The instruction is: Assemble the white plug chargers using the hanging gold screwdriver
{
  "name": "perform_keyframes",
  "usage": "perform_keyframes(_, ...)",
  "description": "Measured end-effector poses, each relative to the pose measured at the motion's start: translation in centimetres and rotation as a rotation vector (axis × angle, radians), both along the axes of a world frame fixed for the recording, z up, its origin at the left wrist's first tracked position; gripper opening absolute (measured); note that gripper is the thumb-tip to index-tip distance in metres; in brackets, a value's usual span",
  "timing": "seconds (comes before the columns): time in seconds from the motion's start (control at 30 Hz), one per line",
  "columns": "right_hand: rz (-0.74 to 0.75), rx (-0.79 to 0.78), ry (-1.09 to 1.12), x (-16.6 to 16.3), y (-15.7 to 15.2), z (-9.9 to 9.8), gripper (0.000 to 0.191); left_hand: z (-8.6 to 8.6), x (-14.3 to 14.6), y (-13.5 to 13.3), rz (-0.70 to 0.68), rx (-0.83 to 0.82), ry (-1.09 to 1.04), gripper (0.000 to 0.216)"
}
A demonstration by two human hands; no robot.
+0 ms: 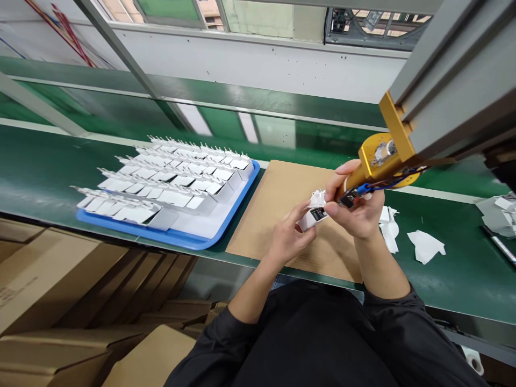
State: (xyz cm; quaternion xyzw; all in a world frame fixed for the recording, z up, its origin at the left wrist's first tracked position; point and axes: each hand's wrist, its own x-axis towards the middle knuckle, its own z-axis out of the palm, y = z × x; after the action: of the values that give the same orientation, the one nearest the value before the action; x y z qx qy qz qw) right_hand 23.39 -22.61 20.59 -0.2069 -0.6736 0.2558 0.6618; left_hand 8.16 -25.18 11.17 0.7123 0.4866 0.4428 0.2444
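Note:
My left hand point(291, 232) is closed round a small white box point(308, 221). Its top stands open on a black printed item point(318, 214), with a crumpled white flap point(317, 198) above it. My right hand point(363, 215) is at the box's right side, its thumb and fingers curled near the opening. A gold cylindrical fixture point(373, 158) with a dark part and blue and red wires overlaps this hand. Whatever the right fingers grip is hidden. Both hands are above a brown cardboard sheet point(262, 215) on the green bench.
A blue tray point(193, 243) at left carries rows of small white boxes point(181, 183) with raised tabs. White scraps point(426, 246) and a marker pen point(500, 247) lie at right. The grey beam point(447, 75) slants in overhead. Cardboard cartons point(60, 279) stand below the bench.

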Motion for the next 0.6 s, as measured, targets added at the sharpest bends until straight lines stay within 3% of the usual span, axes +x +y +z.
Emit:
perform_keyframes(0.23, 0.017, 0.017, 0.035, -0.2, 0.0, 0.1, 0.039, -1.6, 0.0, 0.3, -0.027, -0.129, -0.116, 0.058)
perform_keyframes(0.43, -0.004, 0.008, 0.037, -0.7, -0.5, 0.1, 0.039, -5.2, 1.6, 0.7, -0.167, -0.369, -0.578, 0.063)
perform_keyframes(0.6, -0.006, -0.024, 0.034, -1.3, -1.3, 0.0, 0.040, -5.8, 4.0, 0.1, -0.225, -0.404, -0.898, 0.073)
